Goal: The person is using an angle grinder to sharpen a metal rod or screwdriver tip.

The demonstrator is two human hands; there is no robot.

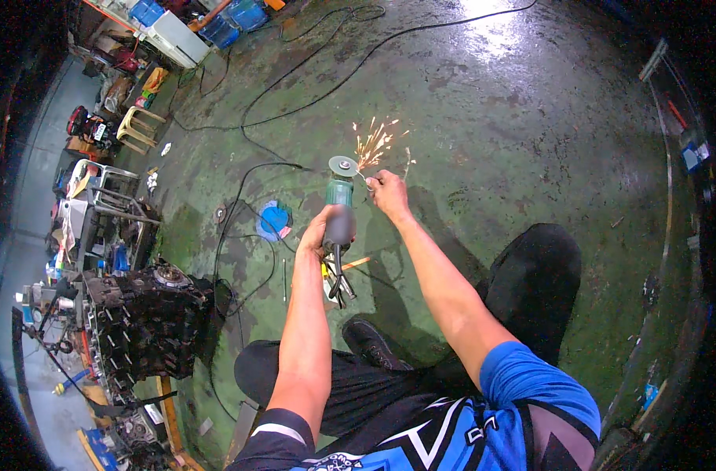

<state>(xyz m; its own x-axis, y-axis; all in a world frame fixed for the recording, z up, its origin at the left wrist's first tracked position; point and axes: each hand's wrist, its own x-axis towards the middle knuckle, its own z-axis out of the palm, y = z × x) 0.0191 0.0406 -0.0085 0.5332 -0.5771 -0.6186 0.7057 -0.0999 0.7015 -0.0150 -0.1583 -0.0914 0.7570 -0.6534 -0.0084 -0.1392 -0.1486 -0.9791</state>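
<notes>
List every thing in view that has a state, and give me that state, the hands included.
Left hand: closed around the grinder
Right hand: pinching a small piece
Angle grinder: running, judging by the sparks
Grinding disc: exposed, throwing sparks
Sparks: flying up and away
Black cable: loosely strewn across the floor
Engine block: studs bare
Floor: stained, shiny in places
</notes>
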